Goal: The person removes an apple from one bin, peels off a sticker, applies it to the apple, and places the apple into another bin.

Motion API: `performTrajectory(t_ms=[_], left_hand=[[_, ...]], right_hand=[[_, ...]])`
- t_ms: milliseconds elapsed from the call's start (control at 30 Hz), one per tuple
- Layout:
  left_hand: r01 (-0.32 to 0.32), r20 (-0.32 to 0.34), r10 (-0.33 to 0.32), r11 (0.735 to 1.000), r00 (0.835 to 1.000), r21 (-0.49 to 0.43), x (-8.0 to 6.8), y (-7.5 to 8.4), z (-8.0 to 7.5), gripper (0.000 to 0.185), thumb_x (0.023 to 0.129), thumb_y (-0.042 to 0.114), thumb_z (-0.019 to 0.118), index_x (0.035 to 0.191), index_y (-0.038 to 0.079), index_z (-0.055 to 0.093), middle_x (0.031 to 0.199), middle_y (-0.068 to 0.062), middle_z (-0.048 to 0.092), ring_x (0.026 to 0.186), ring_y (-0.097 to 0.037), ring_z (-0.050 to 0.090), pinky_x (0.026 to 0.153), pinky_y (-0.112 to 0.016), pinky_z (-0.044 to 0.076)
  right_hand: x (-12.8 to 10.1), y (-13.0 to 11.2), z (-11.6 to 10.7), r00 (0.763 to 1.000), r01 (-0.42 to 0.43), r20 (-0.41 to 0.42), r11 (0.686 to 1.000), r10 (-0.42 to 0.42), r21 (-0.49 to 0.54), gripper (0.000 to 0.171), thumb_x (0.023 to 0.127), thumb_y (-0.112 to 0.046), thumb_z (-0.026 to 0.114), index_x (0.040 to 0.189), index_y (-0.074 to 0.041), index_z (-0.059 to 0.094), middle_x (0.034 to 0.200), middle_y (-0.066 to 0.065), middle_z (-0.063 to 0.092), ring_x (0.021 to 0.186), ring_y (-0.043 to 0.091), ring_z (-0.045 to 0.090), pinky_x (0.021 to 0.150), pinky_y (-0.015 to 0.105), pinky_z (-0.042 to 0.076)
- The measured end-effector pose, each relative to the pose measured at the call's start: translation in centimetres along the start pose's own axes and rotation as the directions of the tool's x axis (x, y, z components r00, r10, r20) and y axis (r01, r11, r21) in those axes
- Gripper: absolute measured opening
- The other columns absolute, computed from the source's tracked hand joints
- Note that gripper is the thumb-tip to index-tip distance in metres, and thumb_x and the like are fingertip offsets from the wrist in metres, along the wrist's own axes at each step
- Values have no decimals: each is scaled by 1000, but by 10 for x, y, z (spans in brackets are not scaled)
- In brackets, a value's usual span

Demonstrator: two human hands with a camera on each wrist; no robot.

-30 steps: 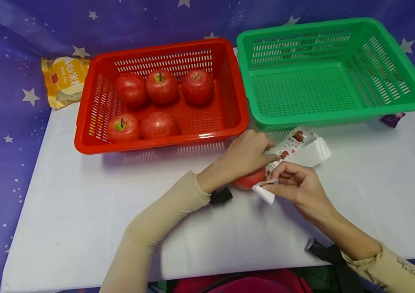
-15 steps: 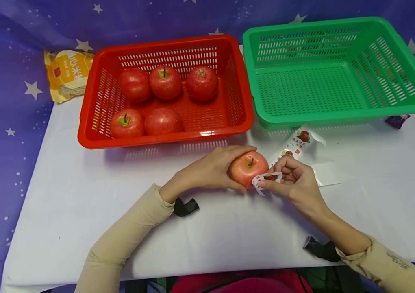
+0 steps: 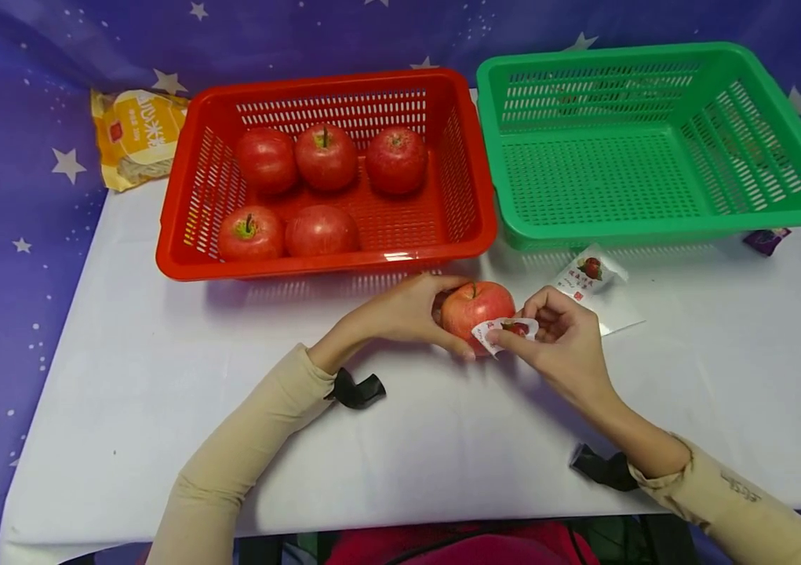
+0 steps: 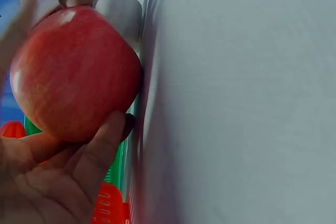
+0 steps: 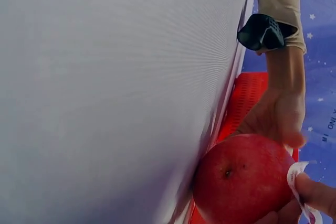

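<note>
Both hands meet over the white table (image 3: 160, 377): the left hand (image 3: 400, 314) curls round a red apple (image 3: 476, 308), thumb under and fingers over, while the right hand (image 3: 561, 341) pinches a small sticker (image 3: 506, 329) against the apple's near side. At two o'clock from the apple lies a sheet of stickers (image 3: 594, 275). Farther out, a red basket (image 3: 471, 212) at eleven o'clock holds five apples (image 3: 325, 157), and a green basket (image 3: 654, 227) sits at one o'clock.
</note>
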State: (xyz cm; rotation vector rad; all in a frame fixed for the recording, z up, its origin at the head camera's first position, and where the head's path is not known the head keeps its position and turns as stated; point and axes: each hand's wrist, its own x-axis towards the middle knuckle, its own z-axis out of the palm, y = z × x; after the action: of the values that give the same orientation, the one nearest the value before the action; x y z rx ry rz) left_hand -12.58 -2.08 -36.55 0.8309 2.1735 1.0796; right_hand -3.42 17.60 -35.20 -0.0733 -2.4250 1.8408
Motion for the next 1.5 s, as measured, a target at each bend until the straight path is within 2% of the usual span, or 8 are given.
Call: performTrajectory(t_ms=[200,333,467,633,1000,1167,1267,1500], left_hand=[[43,-71,-36,994,997,99,-1,11,6,73,68,53,81,125,14,58,103,5,67,90,-8,61,80,-24,50],[64,-103,-55,994,993,88,-1,12,9,74,68,50,82,126,12,57,104,3,66,91,-10,61,80,-24,51],[69,-100,-67,997,993,18,0,8,9,74,68,45,84,128,12,57,105,3,66,92,-9,61,81,-25,50],[46,-98,-54,995,994,-89,0,7,11,78,67,40,85,133,9,55,109,1,66,94,-10,60,81,-24,50],[-43,-175,19,990,984,-131,-1,15,22,84,60,32,92,134,14,55,111,0,68,94,-6,61,79,-20,50],[-58,-120,17,937,993,-345,-2,17,24,84,63,16,90,137,11,52,120,-7,65,99,-9,66,81,-22,54],[-50,-85,14,900,996,-433,-2,16,25,84,64,8,88,139,9,50,126,-10,62,103,-12,67,83,-24,55],[-58,-52,37,865,998,-498,-3,16,24,84,67,1,85,141,3,46,129,-13,59,99,-15,67,83,-27,56]], right_hand=[[0,1,4,986,160,-43,986,-161,-41,36,62,13,82,72,4,48,65,-12,54,53,-1,44,50,14,38],[3,6,3,986,163,-30,986,-164,-33,38,62,11,83,79,7,49,71,-5,58,63,3,55,59,12,47],[7,18,0,994,61,92,997,-56,-48,42,78,1,76,114,4,53,99,3,60,86,3,57,70,12,47],[10,28,3,965,33,262,999,-24,-30,56,97,-9,52,149,-16,33,142,12,46,118,3,47,95,10,37],[6,28,15,986,156,40,980,-162,126,33,98,-10,40,127,4,50,116,-14,57,101,6,52,83,16,42],[5,28,17,971,237,-44,950,-233,201,33,103,-19,33,119,-12,61,114,-15,61,103,4,54,85,15,42],[5,27,16,979,205,-62,937,-195,282,32,104,-22,34,114,-21,64,111,-14,64,104,4,56,87,15,43],[8,26,8,987,130,26,870,-161,477,37,103,-37,39,115,-15,67,112,-6,68,106,6,61,85,16,49]])
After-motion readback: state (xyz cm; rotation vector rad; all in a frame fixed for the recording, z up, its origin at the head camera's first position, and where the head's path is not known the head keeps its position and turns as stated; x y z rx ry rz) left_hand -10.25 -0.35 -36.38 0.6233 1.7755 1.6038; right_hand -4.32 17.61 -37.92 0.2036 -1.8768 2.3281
